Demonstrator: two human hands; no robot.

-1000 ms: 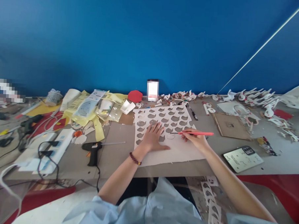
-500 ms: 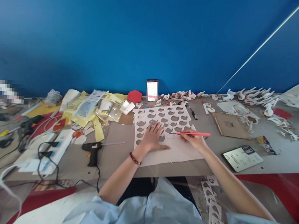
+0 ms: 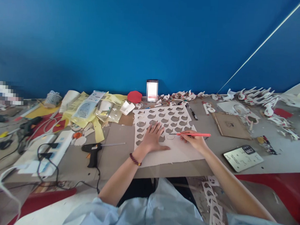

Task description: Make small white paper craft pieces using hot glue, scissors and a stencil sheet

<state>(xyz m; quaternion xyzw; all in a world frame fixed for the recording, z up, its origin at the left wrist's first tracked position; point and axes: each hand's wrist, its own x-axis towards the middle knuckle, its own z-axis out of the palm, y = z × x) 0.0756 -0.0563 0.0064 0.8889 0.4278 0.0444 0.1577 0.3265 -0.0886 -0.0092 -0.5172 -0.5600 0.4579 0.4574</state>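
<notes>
A white foam or card sheet (image 3: 178, 155) lies flat in front of me, with rows of leaf-shaped holes across its upper part. My left hand (image 3: 152, 139) rests on it, palm down and fingers spread, covering some of the holes. In my right hand (image 3: 191, 139) is a craft knife (image 3: 201, 135) with a slim red handle, gripped between thumb and fingers. Its thin grey tip points left, close to a drawn outline (image 3: 171, 137) on the uncut part of the sheet. Whether the tip touches the surface I cannot tell.
Left of the sheet lies a black glue gun (image 3: 94, 153), near a white power strip (image 3: 57, 153) with cables. A phone (image 3: 152, 91) stands against the blue wall. Another phone (image 3: 242, 158) and a brown board (image 3: 231, 125) lie right. White cut pieces (image 3: 255, 95) line the back.
Hardly anything differs. The view has shifted very slightly, while both hands, the knife and the sheet keep nearly the same positions.
</notes>
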